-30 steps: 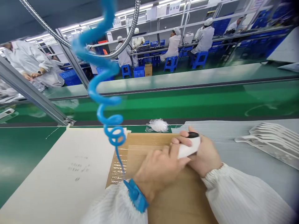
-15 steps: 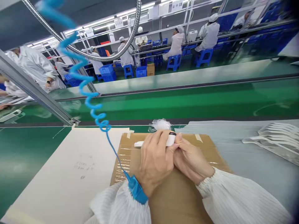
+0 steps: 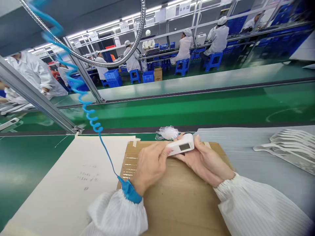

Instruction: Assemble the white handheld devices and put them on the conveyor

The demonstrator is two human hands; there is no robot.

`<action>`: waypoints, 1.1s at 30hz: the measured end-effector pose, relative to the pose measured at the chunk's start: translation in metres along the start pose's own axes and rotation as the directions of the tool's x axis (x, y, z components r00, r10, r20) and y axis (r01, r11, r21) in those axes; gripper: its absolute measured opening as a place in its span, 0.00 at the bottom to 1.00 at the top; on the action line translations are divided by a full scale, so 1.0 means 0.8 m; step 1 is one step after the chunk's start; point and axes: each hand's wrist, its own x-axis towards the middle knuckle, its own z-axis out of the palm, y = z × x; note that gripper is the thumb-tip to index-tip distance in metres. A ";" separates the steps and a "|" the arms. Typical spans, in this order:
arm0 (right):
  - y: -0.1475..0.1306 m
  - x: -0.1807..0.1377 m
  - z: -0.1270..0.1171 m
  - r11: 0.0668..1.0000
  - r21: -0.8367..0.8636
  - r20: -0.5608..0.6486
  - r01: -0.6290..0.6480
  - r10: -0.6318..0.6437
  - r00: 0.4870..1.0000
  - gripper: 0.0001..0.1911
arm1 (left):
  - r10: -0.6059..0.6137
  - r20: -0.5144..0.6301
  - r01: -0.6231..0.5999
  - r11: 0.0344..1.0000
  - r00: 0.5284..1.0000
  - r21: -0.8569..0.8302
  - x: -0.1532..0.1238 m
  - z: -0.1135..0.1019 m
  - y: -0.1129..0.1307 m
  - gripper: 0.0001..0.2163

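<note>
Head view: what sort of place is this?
Probably a factory assembly floor: several workers in white sit on blue stools, blue crates stand near them, and a long green strip, perhaps a conveyor, crosses the view.

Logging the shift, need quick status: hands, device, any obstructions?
Left hand and right hand gripping white handheld device at opposite ends. Dark display window showing; device over cardboard. Blue coiled cord off to the left, not across device.

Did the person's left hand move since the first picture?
Yes. The left hand has moved left, closer to the left edge of the cardboard.
</note>
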 end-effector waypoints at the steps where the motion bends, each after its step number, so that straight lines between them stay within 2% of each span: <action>1: 0.003 0.001 -0.001 1.000 -0.025 0.004 0.018 -0.018 1.000 0.16 | -0.139 0.048 0.144 0.982 0.989 -0.124 0.002 0.000 0.000 0.21; 3: 0.009 0.004 -0.005 0.995 -0.072 0.017 0.064 -0.063 0.998 0.18 | -0.354 0.217 0.411 0.839 0.910 -0.355 0.005 -0.002 0.001 0.25; 5: 0.013 0.006 -0.009 0.990 -0.102 0.026 0.092 -0.090 0.996 0.20 | -0.403 0.367 0.544 0.673 0.838 -0.502 0.007 -0.005 0.003 0.25; 6: 0.015 0.007 -0.011 0.989 -0.110 0.026 0.098 -0.096 0.995 0.21 | -0.388 0.409 0.562 0.617 0.826 -0.551 0.008 -0.007 0.005 0.23; 8: 0.017 0.009 -0.015 0.988 -0.126 0.019 0.089 -0.088 0.996 0.21 | -0.344 0.423 0.545 0.549 0.838 -0.634 0.009 -0.013 0.007 0.19; 10: 0.017 0.010 -0.017 0.988 -0.149 -0.022 0.050 -0.054 0.998 0.21 | -0.352 0.305 0.456 0.517 0.885 -0.724 0.012 -0.020 0.003 0.17; 11: 0.016 0.010 -0.017 0.987 -0.162 -0.057 0.024 -0.034 0.998 0.20 | -0.391 0.185 0.386 0.535 0.902 -0.751 0.015 -0.024 -0.003 0.15; 12: 0.016 0.010 -0.017 0.985 -0.171 -0.095 -0.001 -0.016 0.995 0.18 | -0.448 0.044 0.336 0.598 0.893 -0.728 0.020 -0.030 -0.011 0.13; 13: 0.015 0.010 -0.016 0.984 -0.176 -0.129 -0.023 0.000 0.992 0.18 | -0.499 -0.101 0.316 0.681 0.861 -0.661 0.027 -0.038 -0.021 0.10; 14: 0.014 0.009 -0.015 0.983 -0.177 -0.154 -0.039 0.012 0.988 0.17 | -0.533 -0.222 0.354 0.766 0.817 -0.537 0.035 -0.048 -0.034 0.07; 15: 0.013 0.009 -0.014 0.983 -0.180 -0.168 -0.049 0.018 0.986 0.17 | -0.568 -0.284 0.480 0.815 0.773 -0.323 0.046 -0.060 -0.048 0.06; 16: 0.013 0.008 -0.013 0.982 -0.183 -0.176 -0.055 0.023 0.984 0.17 | -0.588 -0.301 0.542 0.809 0.750 -0.228 0.059 -0.074 -0.062 0.05; 19: 0.013 0.008 -0.012 0.980 -0.190 -0.172 -0.057 0.024 0.985 0.17 | -0.601 -0.340 0.622 0.781 0.723 -0.057 0.101 -0.116 -0.100 0.04; 23: 0.014 0.010 -0.016 0.981 -0.184 -0.160 -0.058 0.029 0.987 0.16 | -0.578 -0.358 0.649 0.753 0.733 0.114 0.145 -0.150 -0.130 0.08; 25: 0.015 0.011 -0.017 0.981 -0.183 -0.161 -0.059 0.029 0.986 0.16 | -0.573 -0.368 0.658 0.734 0.732 0.168 0.152 -0.153 -0.137 0.12; 28: 0.014 0.012 -0.018 0.980 -0.189 -0.154 -0.059 0.029 0.988 0.17 | -0.539 -0.416 0.655 0.726 0.732 0.210 0.145 -0.147 -0.134 0.17; 31: 0.015 0.011 -0.018 0.979 -0.197 -0.132 -0.049 0.023 0.991 0.17 | -0.479 -0.434 0.597 0.780 0.763 0.189 0.123 -0.131 -0.116 0.13; 33: 0.015 0.010 -0.018 0.981 -0.192 -0.119 -0.037 0.014 0.993 0.16 | -0.455 -0.393 0.538 0.833 0.799 0.128 0.106 -0.113 -0.100 0.07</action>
